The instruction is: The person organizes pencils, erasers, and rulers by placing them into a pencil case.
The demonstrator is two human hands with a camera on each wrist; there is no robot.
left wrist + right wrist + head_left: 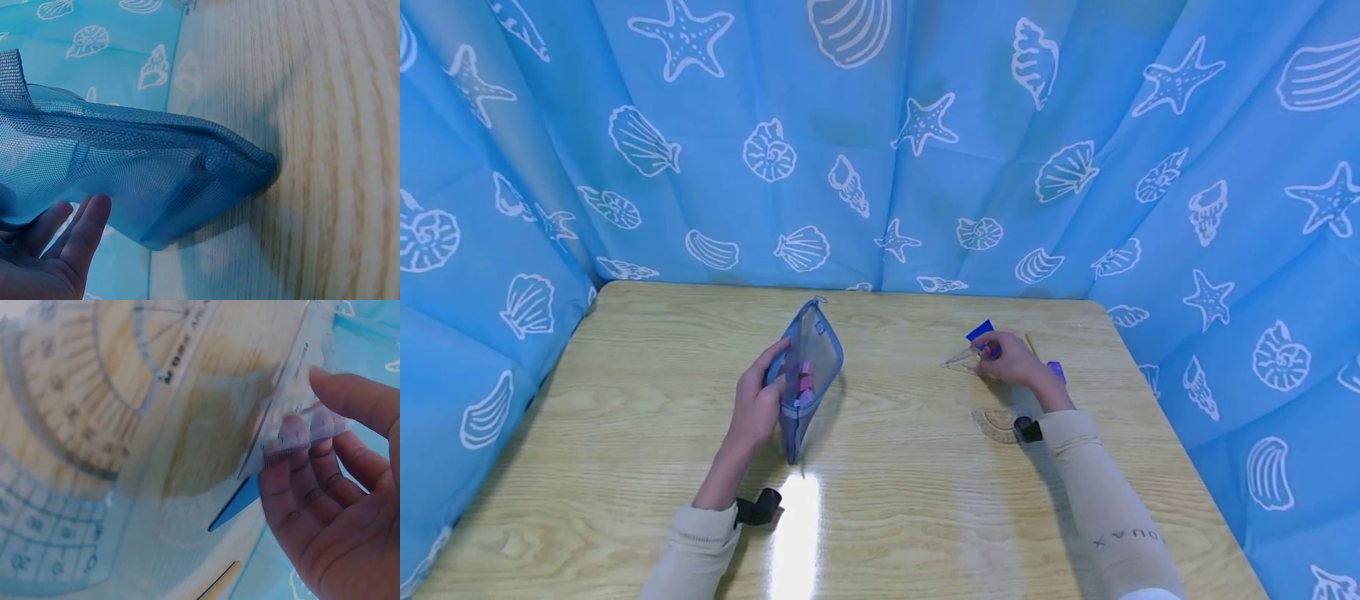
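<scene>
left hand: fingers and thumb bent round the left side of the mesh zip pouch. so left hand (pixel 760 400) = gripping the blue-grey mesh zip pouch (pixel 825 360)
right hand: right hand (pixel 1013 360) is pinching a clear set square (pixel 300 387), thumb on one face, fingertips showing through from behind
set square vs pouch: the big one imo. set square is well off to the right of the left hand and pouch, with its pointy end aimed left, roughly at the pouch
pouch axis: runs long-ways from near the left wrist to past the left fingertips, mouth gaping upward
in the way: pouch's right-hand rim sits between the set square and the inside of the pouch
inside pouch: some pink pieces (pixel 806 375), just right of the left fingers. too small to say what they are
near the right wrist: clear protractor (pixel 992 423) flat on the table, just beside the wrist camera (pixel 1027 429)
past the right fingers: blue flat piece (pixel 980 331), partly hidden, can't tell if it's touching the hand
right of the right hand: thin yellow stick (pixel 1032 344), probably a pencil, plus a purple block (pixel 1057 371) by the wrist
beyond both hands: blue seashell curtain (pixel 865 250) behind the wood-grain table (pixel 887 500)
</scene>
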